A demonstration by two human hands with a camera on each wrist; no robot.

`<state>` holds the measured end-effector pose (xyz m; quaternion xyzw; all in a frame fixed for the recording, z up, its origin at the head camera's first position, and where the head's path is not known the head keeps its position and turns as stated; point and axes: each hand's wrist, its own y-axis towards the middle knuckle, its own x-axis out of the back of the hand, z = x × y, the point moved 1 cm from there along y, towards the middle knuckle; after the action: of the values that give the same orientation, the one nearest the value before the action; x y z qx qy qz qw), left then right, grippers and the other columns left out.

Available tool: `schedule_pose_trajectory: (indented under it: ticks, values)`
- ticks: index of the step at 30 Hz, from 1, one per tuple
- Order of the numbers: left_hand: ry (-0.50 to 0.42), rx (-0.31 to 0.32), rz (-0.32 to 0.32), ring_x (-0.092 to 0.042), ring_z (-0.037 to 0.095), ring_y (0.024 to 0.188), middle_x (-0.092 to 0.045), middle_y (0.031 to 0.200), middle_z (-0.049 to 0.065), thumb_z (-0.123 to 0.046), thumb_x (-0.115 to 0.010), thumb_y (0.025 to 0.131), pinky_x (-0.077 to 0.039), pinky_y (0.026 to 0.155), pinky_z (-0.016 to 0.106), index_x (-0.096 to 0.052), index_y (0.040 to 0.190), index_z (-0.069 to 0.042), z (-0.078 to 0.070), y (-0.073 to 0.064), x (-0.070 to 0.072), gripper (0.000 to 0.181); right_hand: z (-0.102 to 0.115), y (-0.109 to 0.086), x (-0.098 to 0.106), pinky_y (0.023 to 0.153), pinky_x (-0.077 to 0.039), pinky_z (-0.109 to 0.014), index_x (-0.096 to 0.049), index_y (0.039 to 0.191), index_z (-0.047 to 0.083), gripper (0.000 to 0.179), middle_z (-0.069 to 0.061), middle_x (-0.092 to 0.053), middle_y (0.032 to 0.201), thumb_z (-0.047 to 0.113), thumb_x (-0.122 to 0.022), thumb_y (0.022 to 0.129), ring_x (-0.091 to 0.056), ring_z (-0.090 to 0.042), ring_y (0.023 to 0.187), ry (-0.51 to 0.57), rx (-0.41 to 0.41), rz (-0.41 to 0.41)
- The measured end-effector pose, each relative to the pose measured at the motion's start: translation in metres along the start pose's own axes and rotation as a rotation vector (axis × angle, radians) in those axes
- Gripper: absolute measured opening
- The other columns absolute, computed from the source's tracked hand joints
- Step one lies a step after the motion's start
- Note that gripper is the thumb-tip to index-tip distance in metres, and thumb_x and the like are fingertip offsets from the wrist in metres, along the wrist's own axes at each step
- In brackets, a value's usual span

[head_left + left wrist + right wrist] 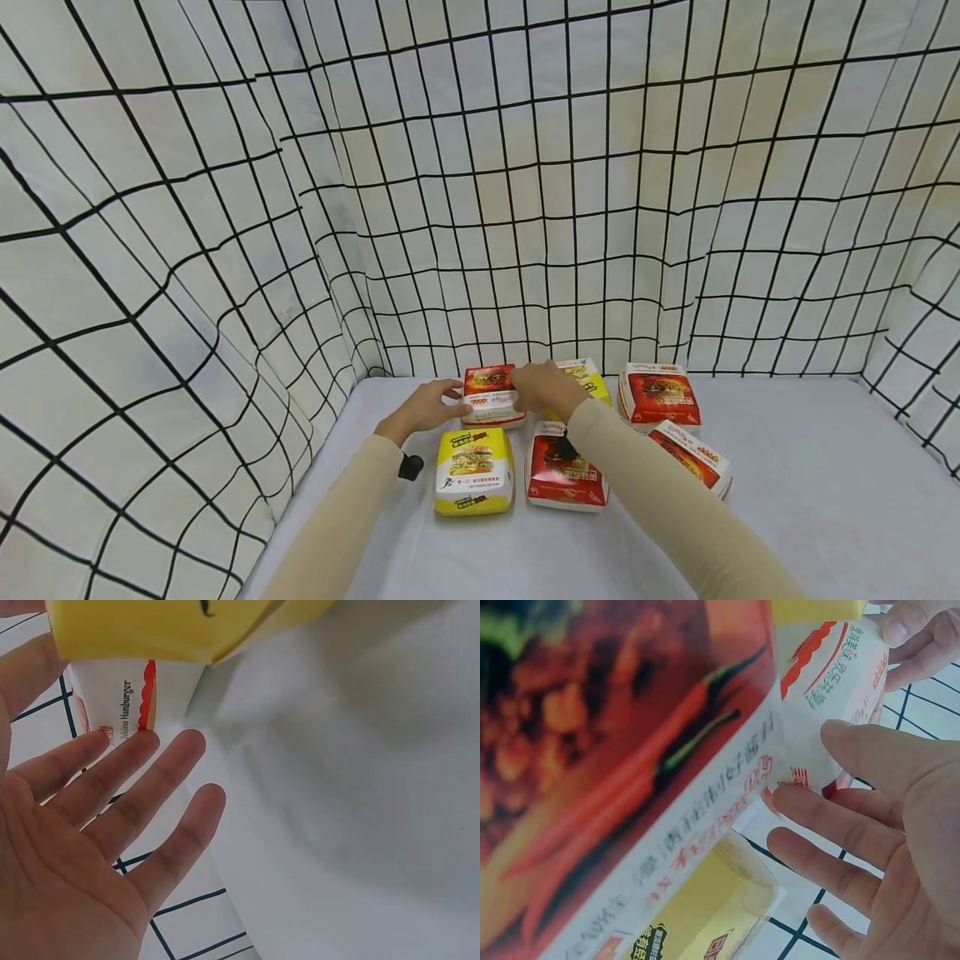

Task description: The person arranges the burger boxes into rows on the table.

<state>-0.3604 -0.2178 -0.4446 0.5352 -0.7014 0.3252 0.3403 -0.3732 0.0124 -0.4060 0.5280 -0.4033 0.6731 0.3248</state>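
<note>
Against the netted back wall sits a red-and-white hamburger box (489, 395), between my two hands. My left hand (425, 408) is at its left side, fingers spread and nearly straight in the left wrist view, fingertips (146, 742) at the box's edge. My right hand (542, 387) is at the right side. In the right wrist view its thumb and index finger lie over the box's white face (817, 724), the other fingers apart. A yellow hamburger box (474, 471) lies in front, beside a red box (566, 479) partly under my right forearm.
Behind my right hand stands another yellow box (583, 379). Farther right are a red box (660, 396) and an angled red-and-white box (692, 457). Black netting (525, 208) over white sheeting surrounds the white table (810, 467) at the back and sides.
</note>
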Motion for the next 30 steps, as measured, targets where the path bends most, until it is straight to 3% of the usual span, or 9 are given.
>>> schedule_pose_trajectory:
  ticks: [7,12,19,30]
  values:
    - [-0.005,0.003,-0.014,-0.059,0.035,0.129,-0.067,0.134,0.014,-0.037,-0.066,0.099,-0.047,0.106,0.056,-0.055,0.145,-0.010,0.0014,0.0003,0.0009,0.054,-0.0052,-0.0002,0.0043,0.118,-0.033,-0.056,-0.064,0.124,0.015,0.032,-0.003,-0.071,0.116,0.032,-0.069,0.097,-0.064,-0.025,0.110,0.052,-0.001,-0.015]
    - [0.010,0.023,-0.028,-0.058,0.036,0.129,-0.066,0.134,0.014,-0.040,-0.065,0.100,-0.047,0.105,0.058,-0.053,0.147,-0.014,0.0000,0.0022,0.0034,0.055,-0.0090,0.0041,0.0014,0.119,-0.034,-0.056,-0.061,0.130,0.014,0.041,-0.005,-0.070,0.124,0.038,-0.069,0.097,-0.063,-0.027,0.118,0.069,-0.014,-0.016]
    - [0.021,0.015,0.001,-0.059,0.036,0.128,-0.066,0.134,0.015,-0.039,-0.063,0.102,-0.047,0.105,0.059,-0.049,0.152,-0.024,-0.0021,0.0059,0.0008,0.054,-0.0053,0.0028,-0.0008,0.123,-0.027,-0.057,-0.051,0.147,0.014,0.061,-0.009,-0.062,0.143,0.043,-0.069,0.097,-0.054,-0.033,0.137,0.089,-0.036,0.009]
    - [0.019,0.014,0.005,-0.061,0.033,0.125,-0.068,0.129,0.014,-0.038,-0.063,0.102,-0.048,0.104,0.058,-0.049,0.151,-0.025,-0.0020,0.0067,-0.0005,0.053,-0.0001,0.0030,-0.0017,0.123,-0.029,-0.056,-0.053,0.146,0.013,0.058,-0.010,-0.063,0.143,0.042,-0.067,0.098,-0.055,-0.030,0.137,0.043,-0.034,-0.001]
